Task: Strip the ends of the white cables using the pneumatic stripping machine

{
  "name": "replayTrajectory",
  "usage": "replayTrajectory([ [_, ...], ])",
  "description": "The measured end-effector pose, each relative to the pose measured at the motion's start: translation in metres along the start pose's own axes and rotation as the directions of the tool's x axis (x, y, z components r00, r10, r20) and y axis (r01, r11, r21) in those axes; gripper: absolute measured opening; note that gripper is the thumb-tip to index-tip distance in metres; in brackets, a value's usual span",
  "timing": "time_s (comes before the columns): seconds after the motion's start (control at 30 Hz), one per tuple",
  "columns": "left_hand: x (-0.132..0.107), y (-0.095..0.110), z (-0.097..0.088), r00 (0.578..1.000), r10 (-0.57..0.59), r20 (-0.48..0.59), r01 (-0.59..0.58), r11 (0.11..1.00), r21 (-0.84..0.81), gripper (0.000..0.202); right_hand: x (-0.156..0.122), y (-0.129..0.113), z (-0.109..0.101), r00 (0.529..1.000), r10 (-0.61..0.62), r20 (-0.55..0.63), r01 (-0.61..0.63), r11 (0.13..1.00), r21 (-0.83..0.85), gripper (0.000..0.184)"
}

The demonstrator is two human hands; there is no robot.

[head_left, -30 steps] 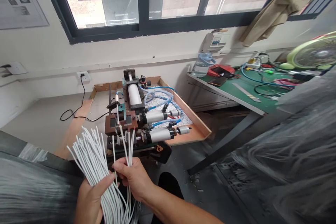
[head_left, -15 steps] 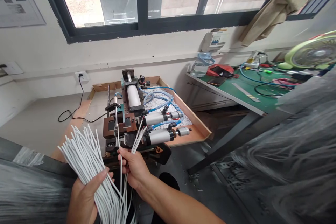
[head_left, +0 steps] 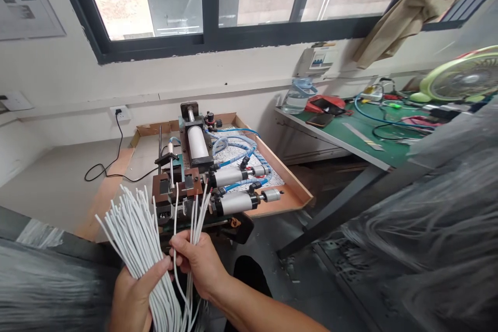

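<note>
A thick bundle of white cables point(head_left: 136, 233) fills my left hand point(head_left: 136, 290), its thumb pressed across the front. Close beside it, my right hand point(head_left: 198, 259) pinches a single white cable point(head_left: 176, 218) between thumb and fingertips. The same hand also holds a few white cables point(head_left: 198, 215) with stripped, partly reddish ends. Just beyond both hands stands a pneumatic machine point(head_left: 177, 187) with brown blocks and silver cylinders. The single cable's tip overlaps the machine's front in view; whether it touches is unclear. The bundle's lower ends drop out of the picture.
The machine sits in a shallow wooden-edged tray point(head_left: 272, 158) with coiled blue air hoses point(head_left: 237, 148). To the right, a green table point(head_left: 350, 140) carries a water jug point(head_left: 299, 96), a phone point(head_left: 319, 120) and a fan point(head_left: 467, 78). Plastic-wrapped cables point(head_left: 439, 238) stand at the right side.
My right hand has drawn back from the machine, bringing the single cable and the few stripped ones nearer. My left hand and the bundle have shifted slightly right, closer to it.
</note>
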State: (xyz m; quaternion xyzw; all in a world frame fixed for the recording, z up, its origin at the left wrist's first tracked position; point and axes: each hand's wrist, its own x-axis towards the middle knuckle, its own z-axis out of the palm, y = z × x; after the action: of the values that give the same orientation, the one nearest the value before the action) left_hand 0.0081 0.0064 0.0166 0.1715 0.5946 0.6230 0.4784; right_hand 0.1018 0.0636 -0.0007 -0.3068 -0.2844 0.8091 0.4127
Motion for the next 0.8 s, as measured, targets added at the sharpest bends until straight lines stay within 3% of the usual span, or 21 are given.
replayTrajectory([
  [0.17,0.003,-0.006,-0.008,0.995,-0.046,-0.087,0.045,0.999,-0.012,0.024,-0.006,0.003,-0.009,0.997,0.056,-0.051,-0.056,0.998,-0.002,0.024],
  [0.5,-0.001,-0.004,-0.007,0.991,-0.038,-0.129,0.040,0.999,0.007,0.024,0.006,-0.006,-0.003,0.988,0.144,-0.049,-0.145,0.989,-0.033,0.022],
  [0.7,0.000,-0.006,-0.009,0.999,-0.004,-0.040,0.005,1.000,0.028,0.029,0.000,-0.005,0.000,0.980,0.134,0.144,-0.115,0.984,-0.134,0.020],
  [0.8,0.001,-0.005,-0.008,1.000,0.008,0.021,-0.008,1.000,0.010,0.032,-0.003,-0.002,0.001,0.996,0.009,0.090,0.002,0.993,-0.120,0.020],
])
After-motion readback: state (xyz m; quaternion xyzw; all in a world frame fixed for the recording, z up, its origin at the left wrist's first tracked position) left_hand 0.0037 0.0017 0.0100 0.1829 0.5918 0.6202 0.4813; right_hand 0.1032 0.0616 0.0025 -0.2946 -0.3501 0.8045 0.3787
